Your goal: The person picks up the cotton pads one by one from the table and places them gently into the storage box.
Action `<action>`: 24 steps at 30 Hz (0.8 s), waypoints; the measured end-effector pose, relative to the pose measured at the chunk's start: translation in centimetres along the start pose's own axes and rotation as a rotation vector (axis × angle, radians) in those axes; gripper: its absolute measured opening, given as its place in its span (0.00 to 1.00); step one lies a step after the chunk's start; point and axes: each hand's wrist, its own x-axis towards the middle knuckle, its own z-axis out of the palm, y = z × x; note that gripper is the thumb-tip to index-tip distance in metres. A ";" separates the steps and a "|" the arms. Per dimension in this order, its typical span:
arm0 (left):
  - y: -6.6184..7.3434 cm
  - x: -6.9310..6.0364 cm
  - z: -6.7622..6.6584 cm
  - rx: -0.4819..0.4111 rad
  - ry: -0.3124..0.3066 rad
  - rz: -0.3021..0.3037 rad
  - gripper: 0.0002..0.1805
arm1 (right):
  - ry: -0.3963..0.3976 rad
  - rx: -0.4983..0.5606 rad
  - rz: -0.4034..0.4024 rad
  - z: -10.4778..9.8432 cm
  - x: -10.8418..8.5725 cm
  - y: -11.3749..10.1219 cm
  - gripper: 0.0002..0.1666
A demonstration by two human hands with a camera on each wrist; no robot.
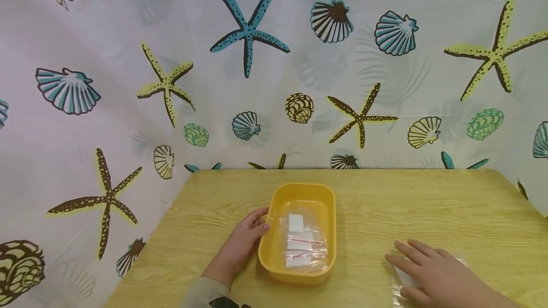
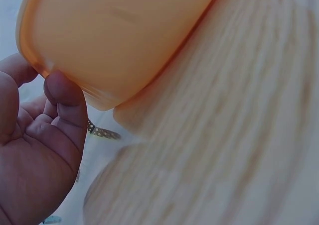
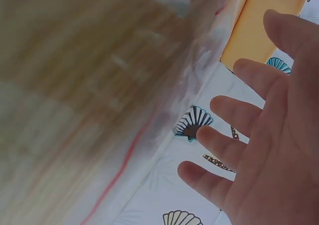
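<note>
A yellow plastic tray (image 1: 333,232) sits on the wooden table, with several clear zip bags (image 1: 318,258) inside, overlapping, each with something white in it. My left hand (image 1: 245,239) pinches the tray's left rim between thumb and fingers; the left wrist view shows the thumb on the tray's outer wall (image 2: 119,41). At the right, my right hand (image 1: 441,274) hovers with spread, straight fingers over another clear zip bag (image 1: 397,293) holding a white piece. In the right wrist view, the palm (image 3: 269,130) is beside that bag's red seal line (image 3: 119,170), apart from it.
The table (image 1: 364,213) has a light wood grain and ends at a back edge. Behind it and at the sides hangs a white curtain (image 1: 274,84) printed with starfish and shells.
</note>
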 end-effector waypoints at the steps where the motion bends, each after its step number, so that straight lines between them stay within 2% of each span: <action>1: 0.0 0.0 0.0 -0.002 -0.001 0.001 0.29 | -0.006 0.010 0.006 0.1 -0.3 0.2 0.38; 9: -0.3 0.2 -0.1 0.007 0.006 -0.012 0.29 | -0.082 0.067 0.115 0.9 -2.2 1.0 0.45; 16: -0.4 0.2 0.0 -0.021 -0.005 -0.003 0.28 | -0.126 0.082 0.146 1.4 -3.0 1.3 0.53; 18: -0.4 0.2 0.0 -0.024 -0.007 -0.002 0.28 | -0.122 0.081 0.145 1.6 -3.0 1.4 0.56; 24: -0.4 0.2 -0.1 -0.027 -0.014 0.005 0.28 | -0.055 0.065 0.116 2.0 -2.9 1.3 0.53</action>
